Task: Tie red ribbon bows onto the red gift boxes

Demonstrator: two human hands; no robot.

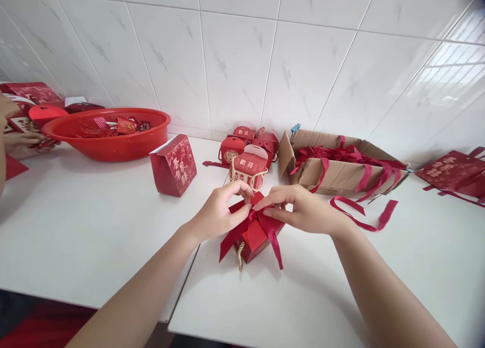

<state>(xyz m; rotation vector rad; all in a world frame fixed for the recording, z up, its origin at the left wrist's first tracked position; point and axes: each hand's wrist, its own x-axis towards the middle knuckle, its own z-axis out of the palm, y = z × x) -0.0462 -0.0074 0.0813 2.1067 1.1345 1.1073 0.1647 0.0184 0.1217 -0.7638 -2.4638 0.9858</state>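
Observation:
A small red gift box [253, 241] with a gold cord stands on the white table, near the seam between two tabletops. Dark red ribbon [273, 242] is tied over its top, and two tails hang down the front. My left hand [223, 209] is at the left of the knot, thumb and fingers closed on the ribbon. From the right, my right hand [299, 206] pinches the ribbon at the bow. Fingers partly cover the knot. Just behind stands a box with gold cord handles [248, 165].
More red boxes [233, 145] stand by the tiled wall. A cardboard box of ribbons [333, 174] is at the right, loose ribbon [379, 221] before it. An upright red box [174, 166] and a red basket [117, 147] stand left. Another person's hands [26, 143] hold a box at far left.

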